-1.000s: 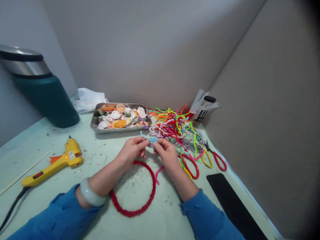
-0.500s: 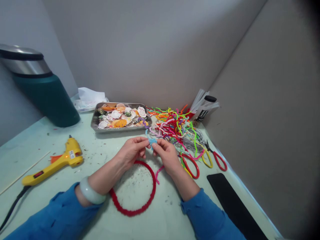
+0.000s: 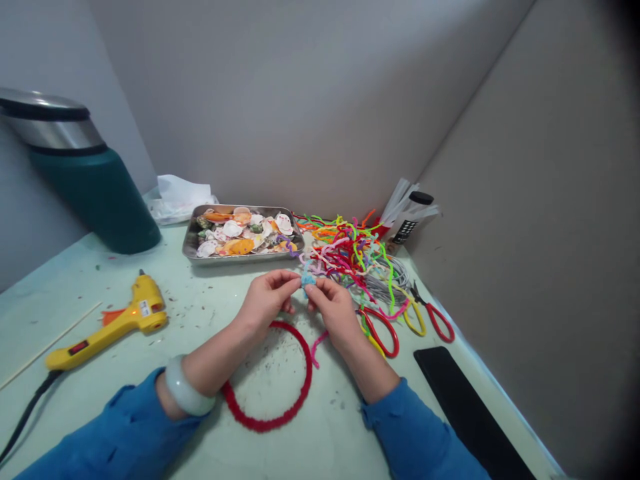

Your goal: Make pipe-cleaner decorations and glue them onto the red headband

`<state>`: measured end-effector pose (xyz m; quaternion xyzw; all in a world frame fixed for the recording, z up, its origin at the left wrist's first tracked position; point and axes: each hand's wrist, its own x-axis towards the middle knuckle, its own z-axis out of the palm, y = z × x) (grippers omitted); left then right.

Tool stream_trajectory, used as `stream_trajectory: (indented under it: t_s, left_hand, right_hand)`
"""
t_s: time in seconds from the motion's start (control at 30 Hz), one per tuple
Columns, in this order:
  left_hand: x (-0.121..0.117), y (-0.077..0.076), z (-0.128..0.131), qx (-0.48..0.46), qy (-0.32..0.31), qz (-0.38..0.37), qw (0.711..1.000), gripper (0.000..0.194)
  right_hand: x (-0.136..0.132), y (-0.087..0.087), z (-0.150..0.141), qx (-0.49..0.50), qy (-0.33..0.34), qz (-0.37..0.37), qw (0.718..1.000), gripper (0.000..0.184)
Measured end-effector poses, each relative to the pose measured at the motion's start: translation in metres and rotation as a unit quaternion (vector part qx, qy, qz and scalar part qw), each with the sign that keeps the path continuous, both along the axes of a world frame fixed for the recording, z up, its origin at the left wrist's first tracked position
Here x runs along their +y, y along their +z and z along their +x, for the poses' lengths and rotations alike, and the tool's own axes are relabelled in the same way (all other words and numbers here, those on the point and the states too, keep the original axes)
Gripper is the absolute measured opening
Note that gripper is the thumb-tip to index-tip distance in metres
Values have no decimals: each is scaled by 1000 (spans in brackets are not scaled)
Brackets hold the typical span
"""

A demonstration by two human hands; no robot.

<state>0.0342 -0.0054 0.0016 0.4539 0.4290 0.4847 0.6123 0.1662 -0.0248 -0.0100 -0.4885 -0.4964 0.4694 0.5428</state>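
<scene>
Between both hands is a light blue pipe cleaner [image 3: 308, 279], bent into a small fuzzy bundle above the table. My left hand [image 3: 270, 297] pinches its left side with thumb and forefinger. On the other side, my right hand [image 3: 331, 308] has its thumb pressed over the bundle and its fingers behind. The fingertips hide part of the shape. A dark red fuzzy ring [image 3: 306, 373] lies flat on the table below, partly covered by my left forearm. A short pink pipe cleaner [image 3: 315, 352] rests beside the ring, near my right wrist.
A metal tray [image 3: 240, 260] of shells stands behind my hands, next to a heap of coloured pipe cleaners [image 3: 350, 250]. Scissors [image 3: 383, 333] and a black strip [image 3: 460, 393] lie at right. A yellow glue gun [image 3: 110, 333] and a green bottle [image 3: 100, 200] are at left.
The loose light blue end, which stuck out to the left and then upward, is now folded in against the bundle. My left hand has shifted slightly; my right hand stays nearly in place.
</scene>
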Motion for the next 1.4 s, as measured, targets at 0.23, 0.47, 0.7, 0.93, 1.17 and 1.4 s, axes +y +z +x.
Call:
stream_trajectory:
  t_s: [0.23,0.47,0.7,0.93,1.17,1.4]
  left_hand:
    - [0,0,2,67,10,-10,998,33]
    - [2,-3,-1,49,27,-19,998,25]
    - [1,-4,0,70,20,-17,997,21]
    - [3,-8,1,72,18,-16,997,19]
    - [2,-8,0,1,-27,-51,998,26]
    - [1,-5,-1,-16,-56,-74,996,26]
  right_hand:
    - [1,-3,0,0,-24,-11,1000,21]
    - [0,1,-2,-4,3,-22,1000,16]
    - [2,-4,-1,-46,-20,-21,999,16]
    - [-2,-5,-3,-131,-53,36,989,16]
    - [7,-6,7,23,-86,-28,996,35]
    - [8,-5,9,108,-2,4,994,28]
